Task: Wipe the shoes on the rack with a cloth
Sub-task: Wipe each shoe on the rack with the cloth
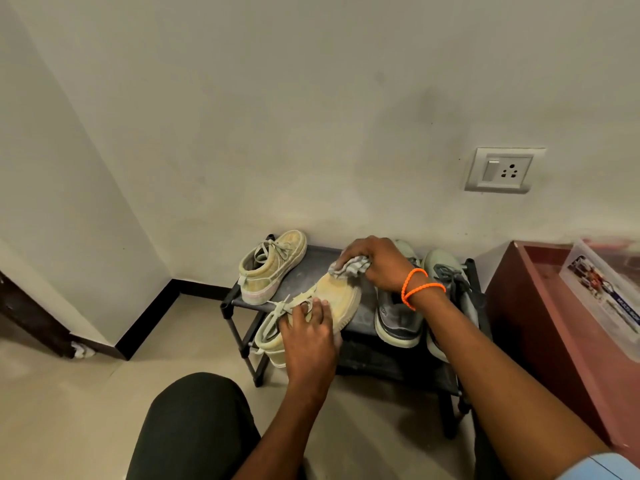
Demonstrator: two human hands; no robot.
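Wall socket (pixel 504 170) above rack (pixel 311 271) — grey sneakers (pixel 398 317) beside.

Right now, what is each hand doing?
Left hand: grips the yellow sneaker.
Right hand: holds the cloth on the sneaker's toe.

A low black shoe rack (pixel 313 271) stands on a pale tiled floor (pixel 62 403) against a white wall. On its top shelf, a yellowish sneaker (pixel 273 268) sits at the left, its partner (pixel 332 306) lies angled across the middle with its heel past the front edge, and two grey sneakers (pixel 398 317) stand at the right.
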